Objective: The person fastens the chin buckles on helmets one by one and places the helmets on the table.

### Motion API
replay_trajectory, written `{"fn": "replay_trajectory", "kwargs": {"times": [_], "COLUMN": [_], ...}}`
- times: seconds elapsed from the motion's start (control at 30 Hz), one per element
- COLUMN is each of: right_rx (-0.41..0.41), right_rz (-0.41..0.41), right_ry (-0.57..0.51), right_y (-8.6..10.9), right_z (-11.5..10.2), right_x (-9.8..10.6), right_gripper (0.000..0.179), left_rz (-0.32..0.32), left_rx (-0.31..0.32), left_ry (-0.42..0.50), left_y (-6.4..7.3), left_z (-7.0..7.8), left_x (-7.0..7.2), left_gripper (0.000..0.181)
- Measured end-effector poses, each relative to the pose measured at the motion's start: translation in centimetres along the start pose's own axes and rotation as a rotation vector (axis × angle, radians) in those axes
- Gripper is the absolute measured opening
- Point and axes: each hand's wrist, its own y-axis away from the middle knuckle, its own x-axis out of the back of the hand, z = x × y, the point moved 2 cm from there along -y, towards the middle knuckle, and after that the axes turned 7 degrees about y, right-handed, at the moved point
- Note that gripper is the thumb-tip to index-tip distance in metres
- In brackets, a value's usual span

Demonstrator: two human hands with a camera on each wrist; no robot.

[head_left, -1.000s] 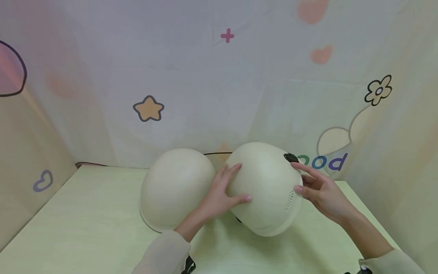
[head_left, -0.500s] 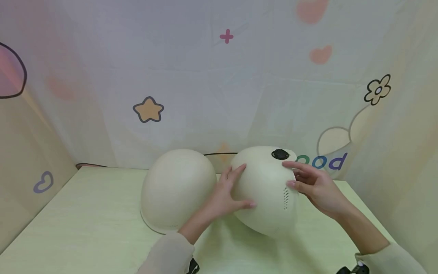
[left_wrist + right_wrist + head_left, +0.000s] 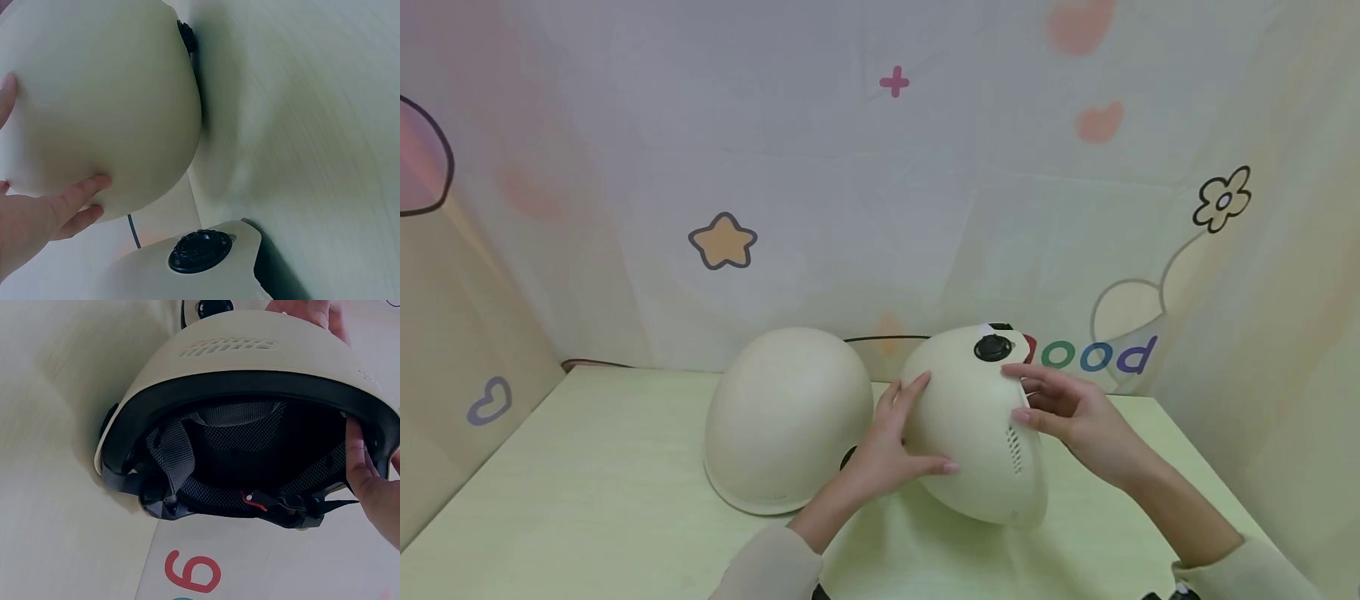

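A cream helmet (image 3: 970, 425) is tilted between both hands over the table, its hollow side turned to the right. My left hand (image 3: 887, 450) rests on its dome with thumb and fingers spread; in the left wrist view the fingertips (image 3: 97, 183) press the smooth shell. My right hand (image 3: 1078, 425) grips the rim, thumb outside and fingers tucked inside. From the right wrist, the black padding (image 3: 244, 437), dark straps (image 3: 175, 450) and a buckle with a red part (image 3: 253, 500) show inside. A round black fitting (image 3: 993, 347) sits at the helmet's upper side.
A second cream helmet (image 3: 786, 417) stands dome up on the pale table (image 3: 625, 467), just left of the held one; its black fitting (image 3: 200, 251) shows in the left wrist view. Behind hangs a printed cloth (image 3: 820, 167), with a dark cable (image 3: 887, 337) along its foot.
The held helmet has turned in the hands, bringing its round black fitting further left and into fuller view. My right hand has shifted slightly left with the rim; the left hand stays on the dome.
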Motion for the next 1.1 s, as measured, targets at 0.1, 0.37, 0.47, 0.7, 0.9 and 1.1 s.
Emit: {"fn": "replay_trajectory", "kwargs": {"times": [0.1, 0.37, 0.47, 0.7, 0.9, 1.1], "right_rx": [0.022, 0.04, 0.055, 0.056, 0.005, -0.002], "right_rz": [-0.011, -0.021, -0.044, -0.101, -0.095, -0.105], "right_ry": [-0.008, -0.019, -0.045, -0.099, -0.078, -0.051], "right_y": [0.0, 0.3, 0.4, 0.4, 0.5, 0.9], "right_z": [0.0, 0.3, 0.5, 1.1, 1.5, 2.1], "right_x": [-0.3, -0.9, -1.2, -1.9, -2.3, -2.5], "right_gripper": [0.049, 0.054, 0.056, 0.07, 0.07, 0.06], "left_rz": [0.003, 0.006, 0.007, 0.014, 0.027, 0.025], "left_rx": [0.003, -0.001, -0.006, -0.018, -0.049, -0.016], "left_ry": [-0.002, -0.027, -0.032, -0.031, -0.013, -0.029], "left_y": [0.1, 0.0, 0.0, -0.1, -0.4, -0.7], "left_z": [0.0, -0.5, -0.7, -1.6, -2.1, -2.1], "left_x": [0.1, 0.1, 0.1, 0.3, 0.5, 0.8], "left_gripper": [0.098, 0.097, 0.097, 0.097, 0.093, 0.088]}}
